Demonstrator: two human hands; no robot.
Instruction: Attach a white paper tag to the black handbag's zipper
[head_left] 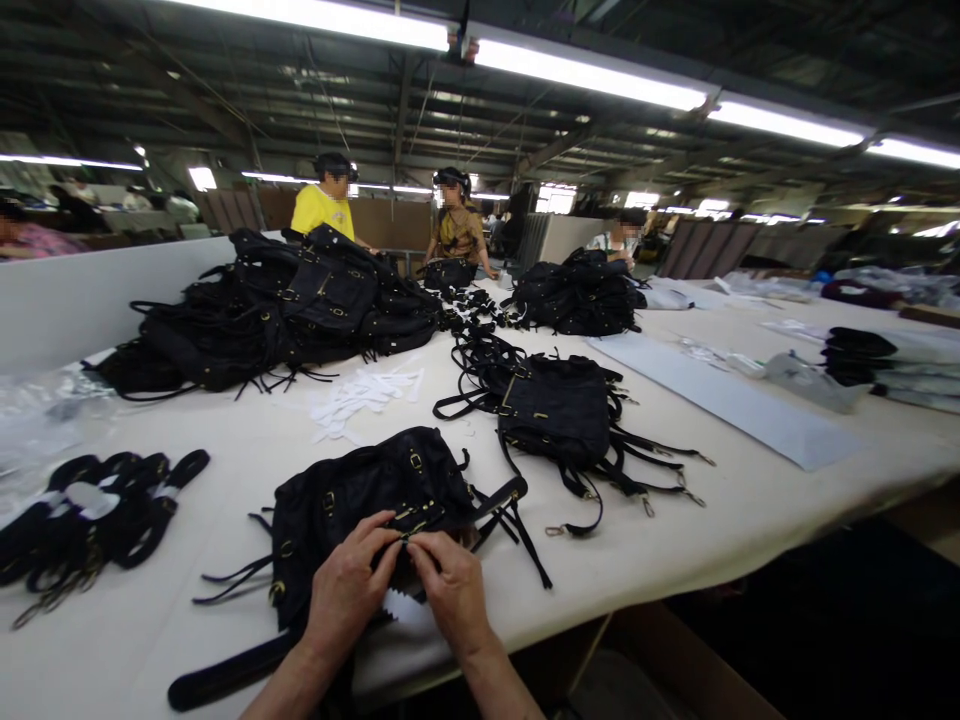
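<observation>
A black bag (360, 490) with brass buckles and loose straps lies on the table in front of me. My left hand (354, 572) is closed, its thumb and forefinger pinching a small spot at the bag's near edge, beside some brass-coloured hardware. Right against it, my right hand (455, 585) pinches the same spot, fingertips nearly touching. Exactly which small part lies between the fingertips is hidden. A piece of white paper (409, 608) with a jagged edge shows below the hands. One wide black strap (232, 675) trails from the bag toward the lower left.
A second black bag (555, 405) with clipped straps lies to the right. Bundled straps (97, 510) are at left, white paper strips (364, 400) behind. Large bag piles (300, 300) stand farther back, near two people. A white board (727, 400) lies at right, near the table edge.
</observation>
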